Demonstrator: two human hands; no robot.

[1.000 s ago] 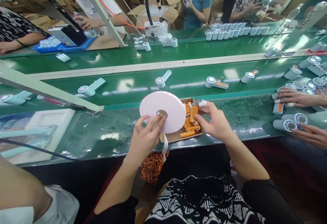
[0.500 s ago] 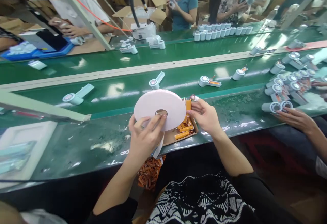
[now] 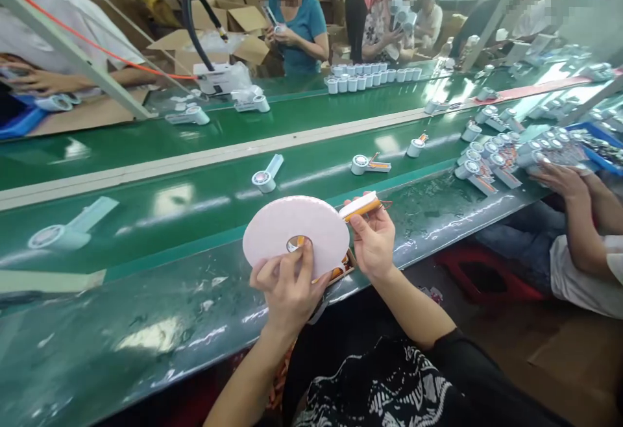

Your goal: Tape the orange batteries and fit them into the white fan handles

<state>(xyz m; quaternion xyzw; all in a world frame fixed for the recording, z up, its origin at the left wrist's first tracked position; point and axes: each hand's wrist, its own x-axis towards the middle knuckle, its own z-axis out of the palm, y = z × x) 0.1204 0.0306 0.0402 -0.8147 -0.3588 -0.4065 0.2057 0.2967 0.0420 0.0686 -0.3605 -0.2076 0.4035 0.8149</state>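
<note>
Two bare hands are seen from the head camera. A wide, flat, pale pink tape roll (image 3: pixel 292 239) is gripped by the left hand (image 3: pixel 289 291), with its fingers closed on the roll beside the central hole. An orange cylindrical battery cell (image 3: pixel 361 207), with white tape at one end, is pinched by the right hand (image 3: pixel 372 242) just beside the roll. A brown cardboard tray (image 3: pixel 346 266) is mostly hidden beneath the roll, on a green conveyor belt (image 3: pixel 146 219); a white fan body (image 3: pixel 359 165) lies beyond the roll.
</note>
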